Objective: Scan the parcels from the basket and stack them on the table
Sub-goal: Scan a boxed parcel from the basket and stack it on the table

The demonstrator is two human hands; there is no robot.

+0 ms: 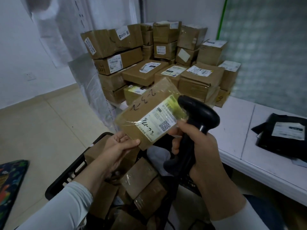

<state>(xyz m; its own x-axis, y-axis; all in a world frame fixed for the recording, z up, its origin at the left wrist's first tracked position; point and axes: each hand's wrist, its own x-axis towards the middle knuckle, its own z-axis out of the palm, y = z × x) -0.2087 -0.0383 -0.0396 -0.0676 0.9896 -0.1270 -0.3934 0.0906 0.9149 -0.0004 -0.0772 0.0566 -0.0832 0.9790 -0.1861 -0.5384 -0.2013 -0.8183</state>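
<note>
Holding one parcel up for scanning, you face the long white table [235, 123], the reference point for everything described. At the table's far end rises a tall stack of brown cardboard parcels [149, 52], most labels facing up or outward, probably so they stay readable. Below the table's near edge, the black plastic basket [66, 176] holds more taped brown boxes not yet scanned.

Above the basket, just off the table's near edge, your left hand [116, 146] pinches the near corner of a small flat brown cardboard parcel [146, 107] wrapped in glossy clear tape, tilting its face toward you. Your right hand [199, 146] is wrapped tight round the handle of a black pistol-shaped barcode scanner [199, 117], whose head points at the parcel's white shipping label [159, 120]. That label carries a square code and handwritten numbers, and "2-3-2" is inked on the bare cardboard.
</note>
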